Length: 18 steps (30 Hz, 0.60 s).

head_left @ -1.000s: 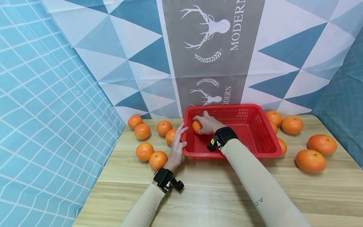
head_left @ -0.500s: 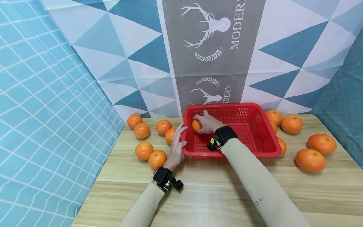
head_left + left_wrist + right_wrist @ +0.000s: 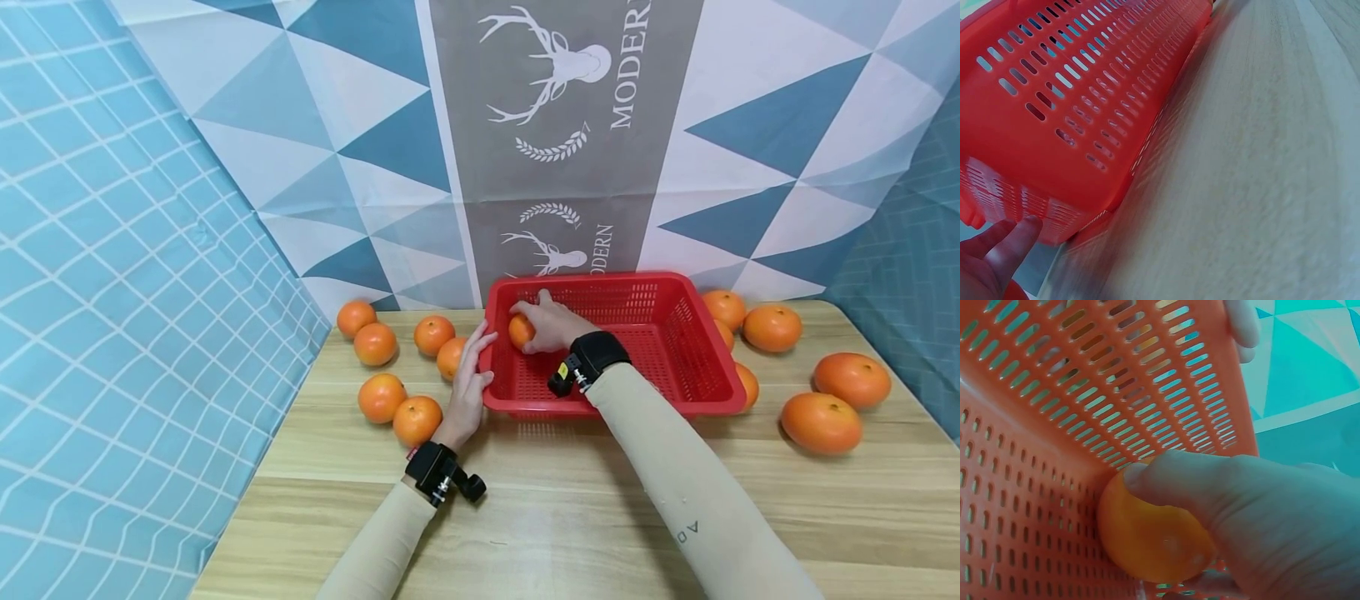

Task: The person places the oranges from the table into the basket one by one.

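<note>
A red perforated plastic basket (image 3: 652, 354) stands on the wooden table. Inside it, at the left end, my right hand (image 3: 552, 323) holds an orange (image 3: 520, 331). The right wrist view shows the thumb across the top of that orange (image 3: 1150, 531) and fingers partly hidden beneath it. My left hand (image 3: 467, 390) lies along the basket's left outer side, fingers fairly straight and touching the rim. From the left wrist, fingers (image 3: 1013, 247) are seen against the basket's wall (image 3: 1035, 144); the rest of the left hand is out of that view.
Several oranges lie left of the basket, including one orange (image 3: 417, 421) close to the left wrist. More oranges lie on the right, such as a large orange (image 3: 822, 423). A patterned cloth (image 3: 382, 200) hangs behind the table (image 3: 525, 517).
Almost nothing has moved. The right hand stays on the orange in the basket and the left hand stays at its side; the head view has shifted very slightly.
</note>
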Tool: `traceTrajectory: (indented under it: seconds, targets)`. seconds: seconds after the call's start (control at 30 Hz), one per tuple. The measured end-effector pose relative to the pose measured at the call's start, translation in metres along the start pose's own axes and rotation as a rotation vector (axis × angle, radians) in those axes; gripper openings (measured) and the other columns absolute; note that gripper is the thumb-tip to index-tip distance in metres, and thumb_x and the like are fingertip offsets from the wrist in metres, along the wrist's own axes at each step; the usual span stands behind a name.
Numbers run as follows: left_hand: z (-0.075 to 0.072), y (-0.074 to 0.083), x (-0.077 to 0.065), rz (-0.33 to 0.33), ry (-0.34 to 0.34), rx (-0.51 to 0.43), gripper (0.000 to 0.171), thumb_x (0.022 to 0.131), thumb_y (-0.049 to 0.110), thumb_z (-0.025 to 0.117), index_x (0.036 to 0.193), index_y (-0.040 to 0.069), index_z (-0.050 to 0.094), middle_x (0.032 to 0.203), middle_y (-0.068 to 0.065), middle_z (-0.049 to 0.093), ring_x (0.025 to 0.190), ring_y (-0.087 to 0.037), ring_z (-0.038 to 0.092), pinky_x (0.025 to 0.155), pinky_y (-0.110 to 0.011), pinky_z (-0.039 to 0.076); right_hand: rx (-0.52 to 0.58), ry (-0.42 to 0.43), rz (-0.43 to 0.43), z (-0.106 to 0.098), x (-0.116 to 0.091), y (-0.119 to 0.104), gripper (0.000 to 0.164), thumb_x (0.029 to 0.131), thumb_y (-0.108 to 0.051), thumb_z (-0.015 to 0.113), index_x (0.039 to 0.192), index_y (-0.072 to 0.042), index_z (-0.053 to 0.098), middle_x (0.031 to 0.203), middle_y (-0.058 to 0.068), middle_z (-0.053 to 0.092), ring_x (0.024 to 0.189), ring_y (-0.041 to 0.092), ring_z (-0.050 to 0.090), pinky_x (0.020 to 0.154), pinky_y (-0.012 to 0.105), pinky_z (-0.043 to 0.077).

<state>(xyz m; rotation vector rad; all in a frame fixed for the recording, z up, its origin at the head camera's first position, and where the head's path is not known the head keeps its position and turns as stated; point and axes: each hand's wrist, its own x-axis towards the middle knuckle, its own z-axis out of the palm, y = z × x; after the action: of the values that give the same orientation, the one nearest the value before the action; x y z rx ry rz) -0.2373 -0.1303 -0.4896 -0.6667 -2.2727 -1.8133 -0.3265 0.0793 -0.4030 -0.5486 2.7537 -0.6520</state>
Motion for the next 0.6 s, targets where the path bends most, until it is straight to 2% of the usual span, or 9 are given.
traceTrajectory:
  seconds: [0.27,0.43,0.53,0.6]
  targets:
    - [0.001,0.0,0.0,-0.002,0.005,0.008,0.071,0.095,0.002,0.04,0.166,-0.006,0.043,0.19,-0.008,0.022,0.176,-0.037,0.022,0.141,-0.069,0.025,0.0,0.018,-0.023,-0.015,-0.005,-0.001,0.081,0.093,-0.024,0.088,0.166,-0.022,0.054,0.149,0.023,0.049,0.128,0.037,0.062,0.109,0.054,0.063]
    - [0.001,0.001,0.0,-0.011,0.001,0.011,0.071,0.096,0.003,0.04,0.166,-0.005,0.041,0.19,-0.008,0.021,0.176,-0.037,0.022,0.141,-0.07,0.024,-0.012,0.043,-0.021,-0.028,-0.01,-0.002,0.084,0.094,-0.025,0.088,0.169,-0.024,0.05,0.169,0.027,0.039,0.142,0.043,0.059,0.113,0.06,0.063]
    - [0.001,0.001,0.0,-0.013,0.002,0.014,0.071,0.096,0.002,0.04,0.167,-0.005,0.041,0.19,-0.007,0.021,0.176,-0.037,0.021,0.142,-0.07,0.023,-0.005,0.069,-0.033,-0.037,-0.014,-0.004,0.085,0.094,-0.025,0.088,0.17,-0.024,0.049,0.172,0.028,0.036,0.141,0.045,0.061,0.112,0.062,0.063]
    - [0.001,0.002,0.0,-0.014,0.003,0.015,0.071,0.096,0.002,0.04,0.167,-0.005,0.042,0.19,-0.007,0.022,0.176,-0.037,0.021,0.142,-0.07,0.023,0.003,0.081,-0.042,-0.041,-0.016,-0.006,0.086,0.094,-0.025,0.088,0.17,-0.024,0.049,0.167,0.027,0.04,0.136,0.044,0.064,0.111,0.063,0.064]
